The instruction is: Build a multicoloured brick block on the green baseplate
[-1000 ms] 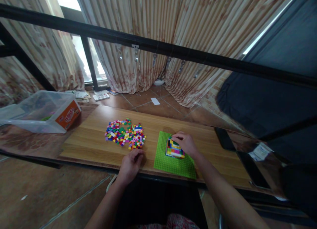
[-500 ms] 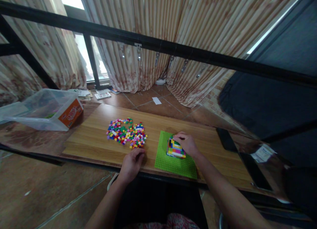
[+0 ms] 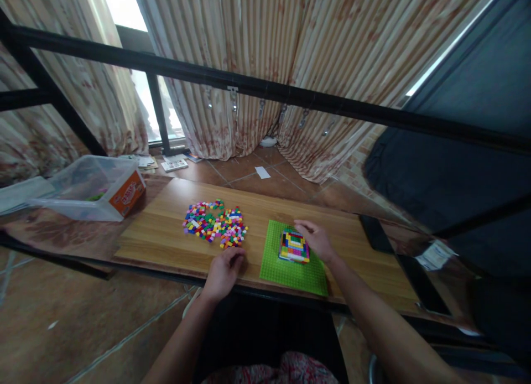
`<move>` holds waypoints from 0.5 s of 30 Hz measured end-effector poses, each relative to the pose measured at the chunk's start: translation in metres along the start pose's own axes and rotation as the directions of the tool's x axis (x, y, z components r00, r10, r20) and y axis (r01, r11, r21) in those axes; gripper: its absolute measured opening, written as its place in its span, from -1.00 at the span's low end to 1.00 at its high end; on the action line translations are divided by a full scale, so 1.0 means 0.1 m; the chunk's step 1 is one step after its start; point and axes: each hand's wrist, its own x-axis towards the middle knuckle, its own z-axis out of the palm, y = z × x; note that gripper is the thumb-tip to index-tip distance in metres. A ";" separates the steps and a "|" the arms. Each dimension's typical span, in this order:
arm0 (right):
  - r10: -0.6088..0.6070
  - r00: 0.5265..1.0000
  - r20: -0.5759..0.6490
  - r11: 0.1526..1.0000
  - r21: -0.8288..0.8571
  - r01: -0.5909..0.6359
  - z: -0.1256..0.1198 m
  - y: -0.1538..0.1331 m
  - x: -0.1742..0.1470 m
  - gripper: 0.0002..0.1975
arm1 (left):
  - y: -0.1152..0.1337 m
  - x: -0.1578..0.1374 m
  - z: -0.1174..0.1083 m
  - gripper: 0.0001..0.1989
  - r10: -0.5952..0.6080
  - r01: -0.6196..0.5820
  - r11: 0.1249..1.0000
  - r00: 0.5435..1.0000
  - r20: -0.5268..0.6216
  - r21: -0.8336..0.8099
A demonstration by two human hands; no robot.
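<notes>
A small block-shaped build of coloured toy bricks (image 3: 295, 253) stands on the green baseplate (image 3: 271, 262), with stepped rows in several colours. By its far right corner is my right hand (image 3: 316, 240), fingers loosely bent and slightly apart, and I see no brick in them. My left hand (image 3: 225, 270) rests at the table's near edge, thumb and fingers curled together; whatever they may hold is too small to make out. Just beyond it lies a spread-out pile of loose bricks (image 3: 213, 224) in many colours.
At the left end of the wooden board (image 3: 157, 234) sits a clear plastic box (image 3: 87, 209) with an orange label. Dark flat devices (image 3: 375, 234) and a white packet (image 3: 435, 255) lie to the right. A black metal bar (image 3: 257, 87) crosses in front of the curtains.
My right hand has drawn back from the top of the brick build, uncovering its far edge. My left hand stays almost where it was. The view has shifted slightly.
</notes>
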 end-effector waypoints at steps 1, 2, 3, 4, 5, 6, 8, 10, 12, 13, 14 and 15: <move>0.000 0.999 -0.045 1.000 0.003 0.000 -0.01 0.00 0.00 -0.58 | 0.00 0.00 0.00 -0.80 0.001 -0.001 1.000 1.000 0.000 -0.004; -0.003 0.996 -0.084 1.000 0.001 0.003 -0.02 -0.01 -0.01 -0.56 | -0.01 0.00 0.00 -0.80 0.002 -0.002 1.000 1.000 -0.003 -0.007; -0.004 0.993 -0.116 1.000 -0.002 0.004 -0.03 -0.03 -0.01 -0.55 | -0.01 0.00 0.01 -0.81 0.003 -0.003 1.000 1.000 -0.006 -0.008; -0.004 0.990 -0.140 1.000 0.000 0.003 -0.03 -0.05 -0.01 -0.53 | -0.02 0.00 0.01 -0.81 0.005 -0.005 1.000 1.000 -0.008 -0.008; -0.003 0.987 -0.158 1.000 0.002 0.004 -0.03 -0.07 -0.01 -0.53 | -0.03 0.00 0.01 -0.81 0.007 -0.007 1.000 1.000 -0.009 -0.007; -0.007 0.985 -0.171 1.000 0.004 0.007 -0.03 -0.10 -0.01 -0.53 | -0.03 -0.01 0.02 -0.81 0.009 -0.009 1.000 1.000 -0.010 -0.006; -0.028 0.983 -0.183 1.000 -0.005 0.028 0.01 -0.17 -0.03 -0.56 | -0.03 -0.01 0.02 -0.81 0.009 -0.010 1.000 1.000 -0.014 -0.008; -0.063 0.984 -0.168 0.998 -0.030 0.058 0.08 -0.26 -0.05 -0.60 | -0.03 -0.02 0.02 -0.81 0.007 -0.007 1.000 1.000 -0.014 -0.015; -0.101 0.986 -0.130 0.994 -0.053 0.094 0.19 -0.34 -0.06 -0.65 | -0.02 -0.03 0.02 -0.81 0.005 -0.005 1.000 1.000 -0.007 -0.021; -0.123 0.987 -0.102 0.991 -0.064 0.117 0.26 -0.39 -0.07 -0.67 | -0.02 -0.03 0.02 -0.81 0.004 -0.004 1.000 1.000 -0.003 -0.021; -0.152 0.986 -0.066 0.986 -0.077 0.147 0.34 -0.43 -0.06 -0.69 | -0.02 -0.03 0.03 -0.82 0.003 -0.003 1.000 1.000 -0.002 -0.021; -0.189 0.982 -0.024 0.978 -0.095 0.186 0.42 -0.47 -0.05 -0.72 | -0.03 -0.03 0.03 -0.82 0.001 -0.001 1.000 1.000 0.000 -0.021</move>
